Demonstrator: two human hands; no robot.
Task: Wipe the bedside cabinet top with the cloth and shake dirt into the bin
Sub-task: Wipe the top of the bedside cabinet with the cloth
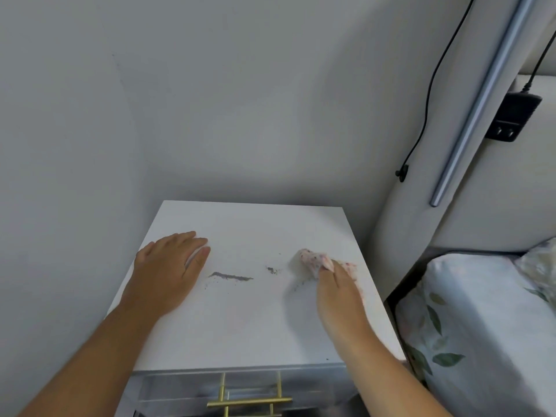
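Note:
The white bedside cabinet top (246, 326) fills the lower middle of the head view. My right hand (340, 296) presses a crumpled white cloth with pink specks (313, 260) onto the top's right side. My left hand (168, 269) lies flat, palm down, on the left part of the top, holding nothing. A thin streak of dark dirt (231, 277) and a smaller dark patch (272, 269) lie between the two hands. No bin is in view.
The cabinet stands in a corner of grey walls. A gold drawer handle (249, 401) shows below its front edge. To the right are a padded headboard (481, 206), a leaf-patterned pillow (469, 326), a black cable and a plug adapter (511, 118).

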